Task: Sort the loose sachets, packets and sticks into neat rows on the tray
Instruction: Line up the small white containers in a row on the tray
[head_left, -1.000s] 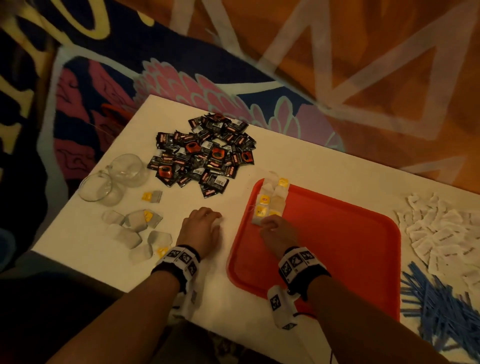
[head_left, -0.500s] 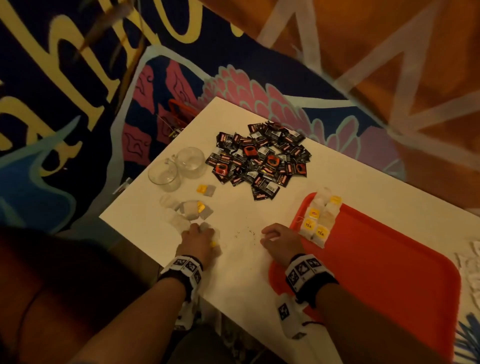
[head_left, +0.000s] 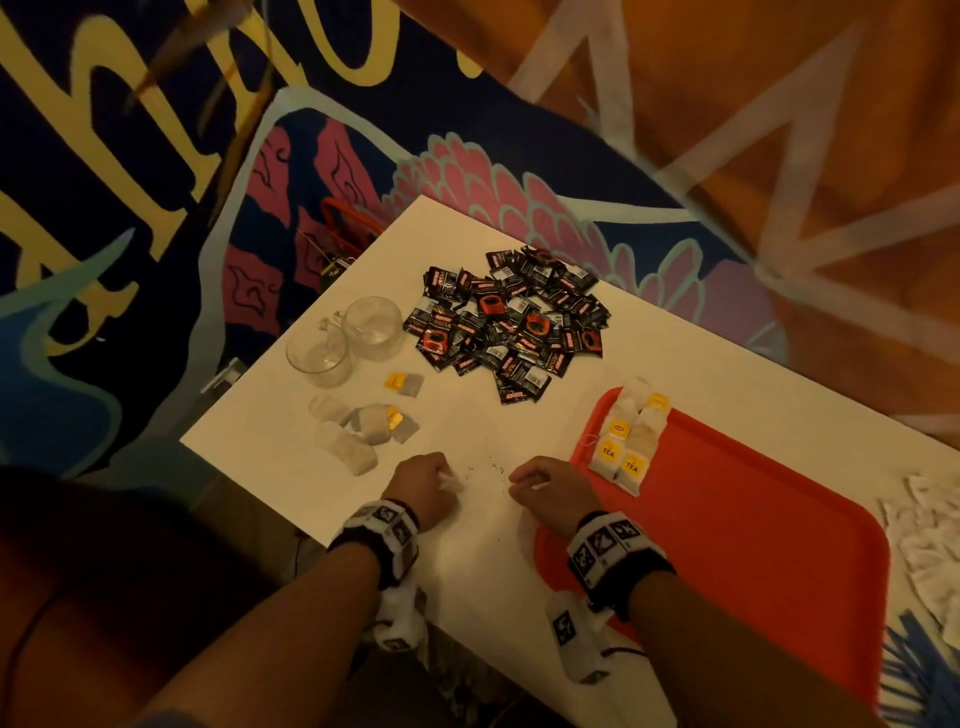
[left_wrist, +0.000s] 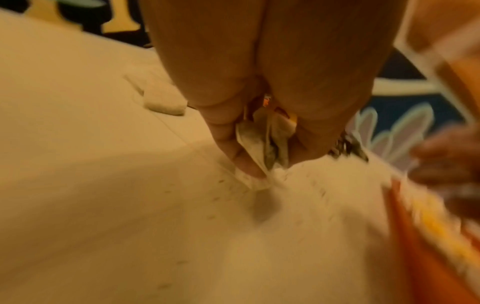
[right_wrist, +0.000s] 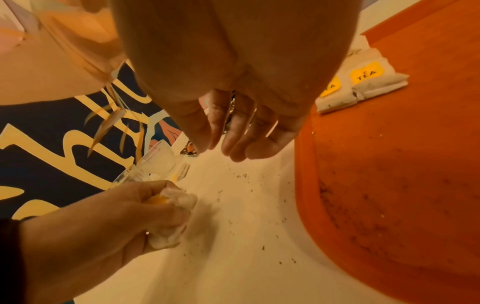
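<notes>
A white table (head_left: 467, 519) stands over a patterned floor covering (head_left: 156, 260) in dark blue with large yellow lettering, pink petal shapes and, farther off, a wide orange area crossed by pale lines; the light is dim and warm. The person's left hand (head_left: 423, 488) rests near the front edge of the table, fingers curled round a small bunch of white tea bags (left_wrist: 262, 150); a yellow tag shows inside the grip in the right wrist view. The right hand (head_left: 553, 491) hovers just beside it, at the left rim of a red tray (head_left: 779, 545); its fingers (right_wrist: 233, 131) hang loosely bent and hold nothing. Dark crumbs (head_left: 488, 467) speckle the table between the two hands. On the tray's far left corner lie tea bags in two short rows (head_left: 628, 441), yellow tags marked TEA facing up. More loose tea bags (head_left: 358, 431) lie on the table left of the left hand; beyond them stand two clear glass cups (head_left: 345, 338), touching or nearly so. A heap of black sachets (head_left: 509, 322) with red markings sits at the table's far side. At the right edge of the view, white packets (head_left: 930, 525) and blue sticks (head_left: 924, 670) lie beside the tray, only partly in frame.
</notes>
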